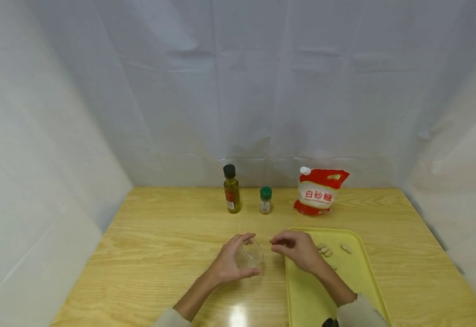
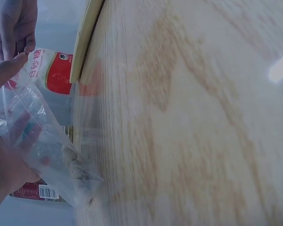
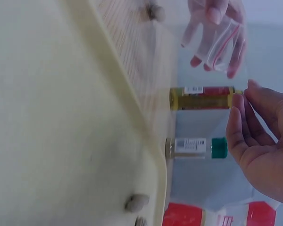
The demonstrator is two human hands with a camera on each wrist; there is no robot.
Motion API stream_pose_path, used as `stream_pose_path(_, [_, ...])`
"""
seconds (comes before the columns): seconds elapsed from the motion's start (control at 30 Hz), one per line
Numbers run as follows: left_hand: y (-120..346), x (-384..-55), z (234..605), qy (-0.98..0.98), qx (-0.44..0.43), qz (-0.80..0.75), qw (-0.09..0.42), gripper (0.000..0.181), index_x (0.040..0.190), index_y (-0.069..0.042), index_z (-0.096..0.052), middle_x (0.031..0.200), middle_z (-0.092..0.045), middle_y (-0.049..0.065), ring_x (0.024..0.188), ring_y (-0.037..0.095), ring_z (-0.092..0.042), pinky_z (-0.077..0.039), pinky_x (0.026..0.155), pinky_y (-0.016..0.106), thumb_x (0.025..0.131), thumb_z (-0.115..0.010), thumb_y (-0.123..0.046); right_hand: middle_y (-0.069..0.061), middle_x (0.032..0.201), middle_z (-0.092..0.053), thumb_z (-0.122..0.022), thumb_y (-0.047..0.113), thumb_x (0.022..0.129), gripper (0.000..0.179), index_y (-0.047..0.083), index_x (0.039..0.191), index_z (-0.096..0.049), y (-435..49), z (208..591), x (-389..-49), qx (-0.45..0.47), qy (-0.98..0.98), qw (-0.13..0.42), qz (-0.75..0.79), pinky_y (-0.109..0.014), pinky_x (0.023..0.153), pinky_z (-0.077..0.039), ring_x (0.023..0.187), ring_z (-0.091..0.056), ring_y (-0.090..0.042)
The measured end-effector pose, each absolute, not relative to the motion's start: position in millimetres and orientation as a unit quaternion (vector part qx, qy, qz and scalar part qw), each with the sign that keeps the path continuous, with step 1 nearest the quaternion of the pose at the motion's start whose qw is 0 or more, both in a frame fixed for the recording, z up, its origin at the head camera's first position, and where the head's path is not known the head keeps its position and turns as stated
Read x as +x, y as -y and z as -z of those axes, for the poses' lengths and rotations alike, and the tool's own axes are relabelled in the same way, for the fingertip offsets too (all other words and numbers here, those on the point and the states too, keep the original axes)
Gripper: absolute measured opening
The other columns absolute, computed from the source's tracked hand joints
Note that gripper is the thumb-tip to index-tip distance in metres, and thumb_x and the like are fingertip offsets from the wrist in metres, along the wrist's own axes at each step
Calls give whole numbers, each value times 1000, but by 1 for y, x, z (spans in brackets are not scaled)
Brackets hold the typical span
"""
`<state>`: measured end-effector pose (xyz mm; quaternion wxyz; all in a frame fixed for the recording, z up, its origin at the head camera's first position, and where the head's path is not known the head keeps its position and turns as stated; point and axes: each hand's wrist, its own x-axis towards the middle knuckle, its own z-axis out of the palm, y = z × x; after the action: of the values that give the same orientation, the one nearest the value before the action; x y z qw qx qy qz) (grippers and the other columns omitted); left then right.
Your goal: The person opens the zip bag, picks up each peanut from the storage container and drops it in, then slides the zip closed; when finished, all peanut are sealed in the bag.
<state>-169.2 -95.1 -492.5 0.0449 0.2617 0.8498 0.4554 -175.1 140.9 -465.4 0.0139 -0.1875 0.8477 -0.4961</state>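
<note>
One wooden table [image 1: 160, 236] carries a yellow tray [image 1: 309, 295], on the side toward the table's right edge. A red and white pouch [image 1: 319, 193] stands near the back edge. Left of the tray, the left hand [image 1: 226, 263] curls its thumb and fingers round a clear bag [image 1: 251, 255]. The right hand [image 1: 302, 250] is over the tray's left edge, fingertips close together — I cannot tell if they pinch anything. A black-capped bottle [image 1: 232, 195] and a green-lidded jar [image 1: 265, 203] stand near the table's back edge. Some peanuts [image 2: 74, 165] sit in the bag — loose peanuts [image 1: 324, 250] lie toward the tray's back edge.
</note>
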Motion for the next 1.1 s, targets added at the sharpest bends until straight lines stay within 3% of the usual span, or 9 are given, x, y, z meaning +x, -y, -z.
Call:
stream_pose_path(0.37, [97,-168,492,-852,260,-452,41,85,142,-11,-39,128,-55,10,122,34,-49,-37,102,62,71,-81,-34,-13,95,-72,-73,19,82,25,2,100,-71,-185,471,-175,-169,-862,13,479,-20,69,-54,80,-64,-2])
stream_pose_path(0.6, [98,-168,491,-853,260,-450,40,82,139,-8,-41,127,-55,9,122,33,-50,-38,102,59,71,-81,-34,-14,95,-72,-73,14,81,23,0,100,-71,-214,473,-176,-156,-883,-8,443,-20,67,-54,77,-62,1])
stream_pose_path(1.1, [99,-168,492,-851,256,-456,42,83,139,-10,-41,127,-54,9,122,33,-49,-39,101,59,71,-81,-35,-13,97,-71,-72,15,83,24,0,102,-70,-274,484,-183,-104,-924,-30,368,-19,67,-53,77,-64,-8])
